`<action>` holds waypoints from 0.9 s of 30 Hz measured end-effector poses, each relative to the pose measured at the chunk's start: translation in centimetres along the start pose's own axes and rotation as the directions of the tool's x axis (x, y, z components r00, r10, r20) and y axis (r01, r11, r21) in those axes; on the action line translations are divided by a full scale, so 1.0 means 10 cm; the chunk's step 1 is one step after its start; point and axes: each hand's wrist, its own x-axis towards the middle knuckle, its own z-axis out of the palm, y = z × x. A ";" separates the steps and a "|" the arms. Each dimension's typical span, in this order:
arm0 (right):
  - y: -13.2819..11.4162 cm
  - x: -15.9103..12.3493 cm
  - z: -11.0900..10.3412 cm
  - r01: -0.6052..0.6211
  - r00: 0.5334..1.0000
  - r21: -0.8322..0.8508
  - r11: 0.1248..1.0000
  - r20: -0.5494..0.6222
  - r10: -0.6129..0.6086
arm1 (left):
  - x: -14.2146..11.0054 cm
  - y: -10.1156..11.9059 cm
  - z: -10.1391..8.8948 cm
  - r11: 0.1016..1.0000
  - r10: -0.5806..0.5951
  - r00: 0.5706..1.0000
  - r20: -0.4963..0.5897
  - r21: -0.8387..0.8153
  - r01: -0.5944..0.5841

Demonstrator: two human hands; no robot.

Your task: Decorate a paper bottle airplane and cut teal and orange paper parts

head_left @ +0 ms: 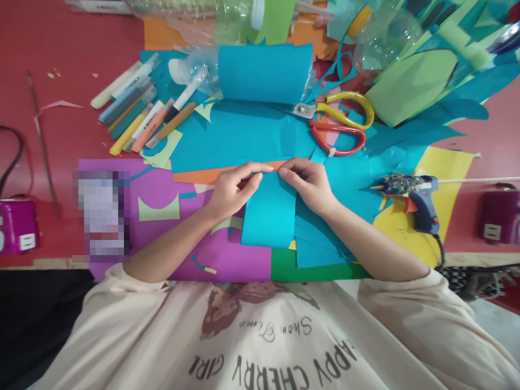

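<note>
Both hands meet over a blue paper piece (270, 211), whose bent, glossy face hangs toward my shirt. My left hand (234, 190) pinches the upper left corner between thumb and index finger. At the upper right corner, my right hand (312, 184) is closed with its thumb and fingertips on the edge. The two index fingertips nearly touch. Just beyond them lie an orange paper strip (195, 176) and a large blue sheet (244, 130). Scissors (311, 111) with one yellow and one red handle rest above my right hand, blades partly hidden under a blue-wrapped plastic bottle (266, 73).
Several markers (142, 122) lie at the upper left, above a purple sheet (158, 216) with paper scraps. A blurred-out phone-like object (101, 214) sits left. On the right, a glue gun (422, 200) rests on yellow paper (450, 168). Cut green paper (414, 84) is piled upper right.
</note>
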 end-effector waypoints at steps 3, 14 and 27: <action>0.03 0.00 0.00 0.065 0.997 -0.022 0.998 0.037 -0.064 | -0.01 -0.01 0.00 0.999 0.033 0.999 0.026 0.022 -0.034; 0.13 0.01 -0.07 0.162 0.916 -0.170 0.972 -0.340 -0.212 | 0.00 -0.04 -0.09 0.996 -0.075 0.977 0.199 -0.024 0.081; 0.25 0.08 -0.10 0.222 0.851 -0.085 0.971 -0.469 -0.235 | 0.25 -0.48 -0.62 1.000 -0.009 0.982 -0.188 -0.025 0.005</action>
